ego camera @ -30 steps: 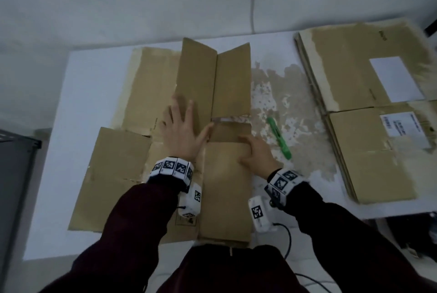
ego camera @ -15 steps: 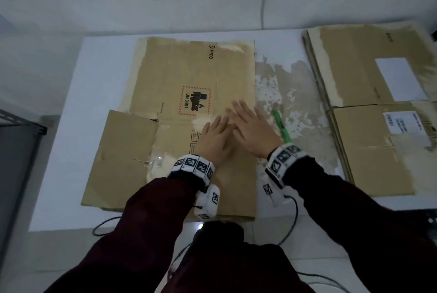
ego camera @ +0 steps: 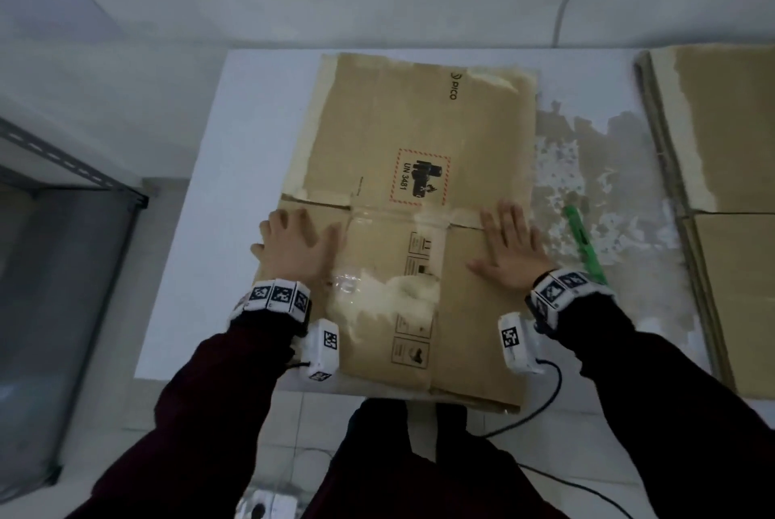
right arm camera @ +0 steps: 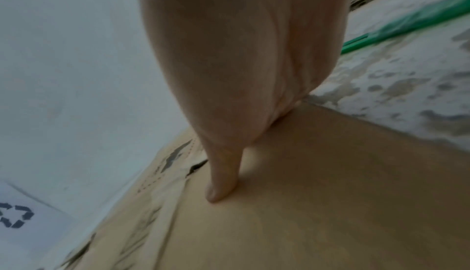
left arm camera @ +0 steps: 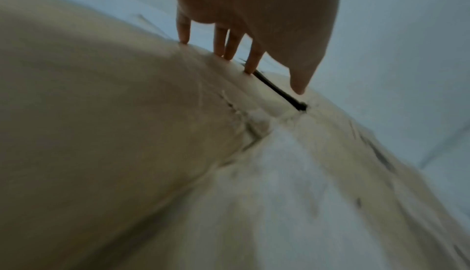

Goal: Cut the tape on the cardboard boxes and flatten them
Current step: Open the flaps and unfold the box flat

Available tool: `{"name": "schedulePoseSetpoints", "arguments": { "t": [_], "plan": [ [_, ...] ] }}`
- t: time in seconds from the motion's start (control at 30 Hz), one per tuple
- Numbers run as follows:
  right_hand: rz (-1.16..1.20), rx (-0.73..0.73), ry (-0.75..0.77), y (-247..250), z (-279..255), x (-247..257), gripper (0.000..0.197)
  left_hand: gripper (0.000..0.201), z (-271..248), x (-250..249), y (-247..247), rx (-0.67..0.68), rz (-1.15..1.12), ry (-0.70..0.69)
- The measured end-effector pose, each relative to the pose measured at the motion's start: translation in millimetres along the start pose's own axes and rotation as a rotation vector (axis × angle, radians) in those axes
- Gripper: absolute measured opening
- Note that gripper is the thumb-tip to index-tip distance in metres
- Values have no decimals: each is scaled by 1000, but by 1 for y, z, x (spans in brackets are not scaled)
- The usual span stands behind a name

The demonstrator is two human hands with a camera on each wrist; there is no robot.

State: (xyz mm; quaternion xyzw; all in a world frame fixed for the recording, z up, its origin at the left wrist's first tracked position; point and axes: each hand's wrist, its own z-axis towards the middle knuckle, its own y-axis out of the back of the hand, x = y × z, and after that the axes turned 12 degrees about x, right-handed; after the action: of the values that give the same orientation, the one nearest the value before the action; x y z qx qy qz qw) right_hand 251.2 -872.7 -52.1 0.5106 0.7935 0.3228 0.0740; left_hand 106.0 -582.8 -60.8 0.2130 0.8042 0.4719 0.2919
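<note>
Whereas a second ago the flaps stood upright and half a second ago both hands met at the middle, the cardboard box (ego camera: 423,225) now lies collapsed on the white counter (ego camera: 260,107); left hand (ego camera: 295,250) and right hand (ego camera: 509,252) have moved apart to its left and right edges; each grip is spread, fingers straight, pressing down; the green cutter (ego camera: 585,244) rests just right of the box; flattened boxes (ego camera: 729,191) are stacked far right; flattening of this box appears nearly complete.
</note>
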Motion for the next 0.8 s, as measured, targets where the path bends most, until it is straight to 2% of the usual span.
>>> {"name": "schedulePoseSetpoints", "arguments": {
  "t": [0.07,0.1,0.2,0.27,0.33,0.43,0.5,0.6,0.73,0.8],
  "plan": [
    [44,-30,-57,-1,-4,12,86,69,16,-2,7,-117,-115,26],
    [78,-58,-86,-5,-5,21,82,74,25,-3,9,-115,-106,-19],
    [142,-140,-114,-16,-4,44,63,79,45,-14,9,91,219,-338],
    [143,-178,-142,-16,-5,49,57,79,54,-21,4,238,282,-428],
    [165,-292,-179,-9,-8,53,50,73,60,-24,1,286,220,-403],
    [216,-461,-225,4,1,61,37,59,62,-24,2,189,15,-332],
    [410,-481,-347,12,13,59,38,68,61,-26,5,54,-138,-232],
    [709,-512,-547,22,19,47,47,99,58,-34,15,37,-228,-19],
    [933,-573,-599,19,20,32,58,111,63,-38,31,75,-120,150],
    [1047,-558,-557,18,16,24,50,111,70,-35,37,101,-178,201]
  ]
}}
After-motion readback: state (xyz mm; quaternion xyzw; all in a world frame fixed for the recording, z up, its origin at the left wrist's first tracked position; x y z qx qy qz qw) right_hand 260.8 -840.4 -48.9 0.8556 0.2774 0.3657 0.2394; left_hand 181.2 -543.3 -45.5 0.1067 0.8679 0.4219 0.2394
